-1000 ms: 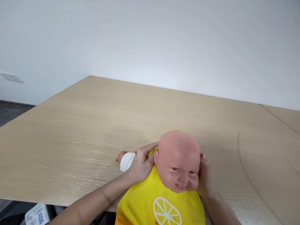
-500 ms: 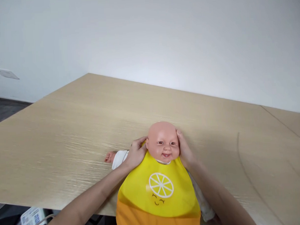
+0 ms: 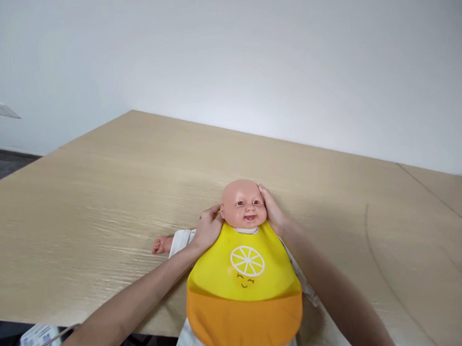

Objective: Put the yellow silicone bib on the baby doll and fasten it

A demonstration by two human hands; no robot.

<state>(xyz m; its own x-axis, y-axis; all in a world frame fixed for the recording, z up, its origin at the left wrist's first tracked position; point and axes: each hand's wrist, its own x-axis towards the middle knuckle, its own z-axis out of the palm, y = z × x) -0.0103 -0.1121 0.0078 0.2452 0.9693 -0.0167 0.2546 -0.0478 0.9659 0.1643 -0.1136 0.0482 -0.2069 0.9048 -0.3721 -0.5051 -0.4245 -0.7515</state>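
Note:
A bald baby doll (image 3: 241, 195) lies face up on the table, wearing a yellow bib (image 3: 269, 271) with a white citrus slice, a smiling face and an orange bottom pocket. My left hand (image 3: 208, 229) is closed at the left side of the doll's neck on the bib's neck strap, its fingertips hidden behind. Against the right side of the head, my right hand (image 3: 274, 212) curls round toward the back of the neck at the bib's other strap; most of its fingers are out of sight. The doll's white sleeve (image 3: 180, 241) sticks out beyond my left wrist.
The wooden table (image 3: 102, 199) reaches back to a white wall (image 3: 226, 61). Below its front edge at lower left are a white labelled pack (image 3: 39, 342) and a pale cord. Dark curved marks run across the tabletop on the right.
The doll with its bib sits slightly higher in view, showing more of the orange pocket and the patterned clothing below. Both hands have stayed at the neck, moving with it.

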